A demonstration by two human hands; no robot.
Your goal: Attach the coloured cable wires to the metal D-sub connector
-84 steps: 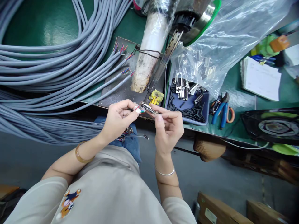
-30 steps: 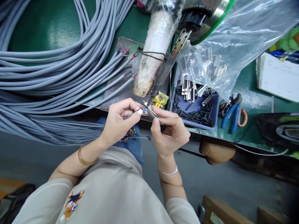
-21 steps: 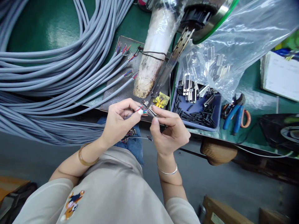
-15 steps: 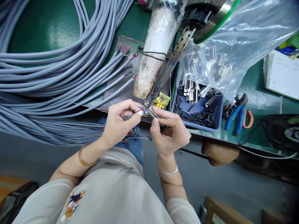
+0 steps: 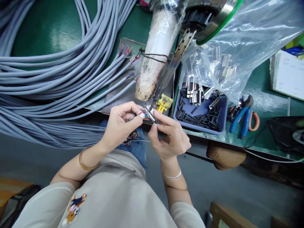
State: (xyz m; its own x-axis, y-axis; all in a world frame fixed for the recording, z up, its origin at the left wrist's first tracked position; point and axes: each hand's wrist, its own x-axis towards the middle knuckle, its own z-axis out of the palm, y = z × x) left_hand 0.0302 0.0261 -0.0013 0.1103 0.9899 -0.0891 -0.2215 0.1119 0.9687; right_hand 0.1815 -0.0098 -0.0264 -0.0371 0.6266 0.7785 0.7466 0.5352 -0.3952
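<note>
Tilted more steeply than half a second ago, one connector (image 5: pixel 151 116) sits at the tip of one soldering iron (image 5: pixel 171 68), its lower end pinched by the right hand (image 5: pixel 169 136); the left hand (image 5: pixel 122 123) grips coloured wires (image 5: pixel 146 116). One white tube (image 5: pixel 155 47) and one blue tray (image 5: pixel 200 129) stand near.

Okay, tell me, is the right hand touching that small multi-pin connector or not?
Touching. The head view shows the right hand holding the connector by its lower end, between thumb and fingers.
</note>
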